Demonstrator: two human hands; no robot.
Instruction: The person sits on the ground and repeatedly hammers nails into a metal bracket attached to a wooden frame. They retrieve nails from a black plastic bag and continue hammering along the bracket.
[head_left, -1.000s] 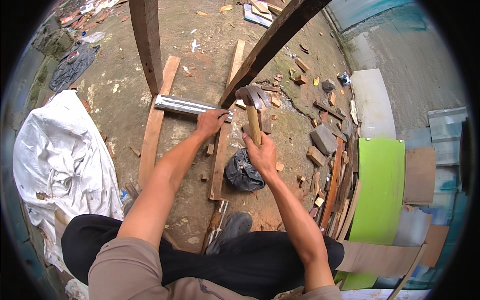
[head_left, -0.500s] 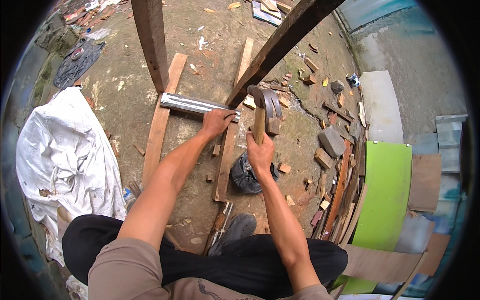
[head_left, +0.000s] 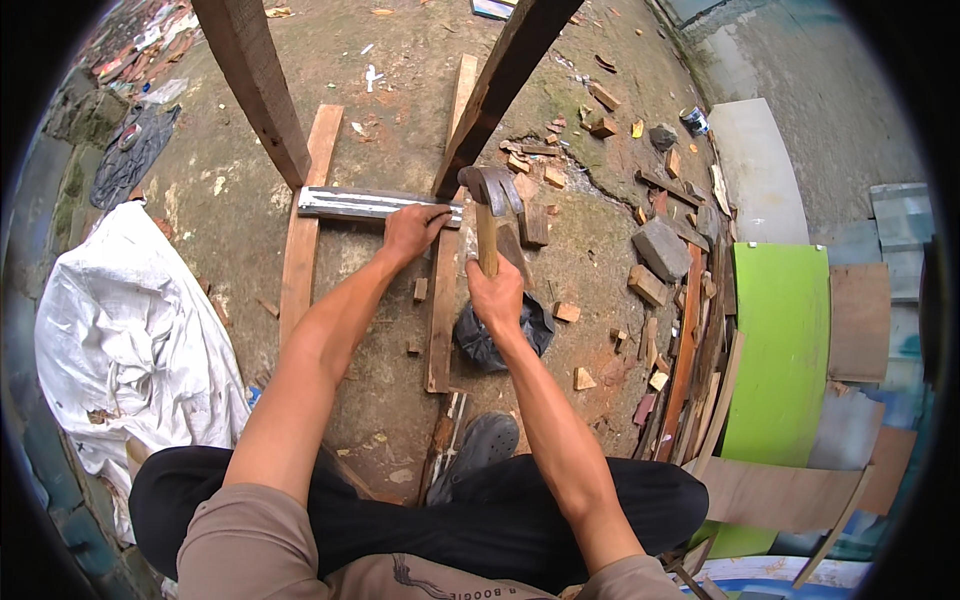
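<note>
My right hand (head_left: 495, 295) is wrapped around the wooden handle of a claw hammer (head_left: 490, 190). The hammer head hovers just right of the end of a short crosspiece (head_left: 345, 203), a dark wooden strip streaked with white. This crosspiece bridges two long planks, the left plank (head_left: 302, 245) and the right plank (head_left: 440, 330). At the crosspiece's right end my left hand (head_left: 410, 235) rests with thumb and fingers pinched together; whatever they hold is too small to make out. Two wooden posts, a left post (head_left: 250, 80) and a darker right post (head_left: 510, 85), rise beside the crosspiece.
A black plastic bag (head_left: 505, 335) sits below my right hand. White sheeting (head_left: 140, 330) lies heaped at left. Wood offcuts and a grey block (head_left: 660, 248) are scattered at right, near long boards and a green panel (head_left: 780, 350). My grey shoe (head_left: 480, 455) is close to the right plank.
The hammer has come left, closer to the crosspiece's right end. My left hand keeps its pinch there. The whole view has shifted slightly.
</note>
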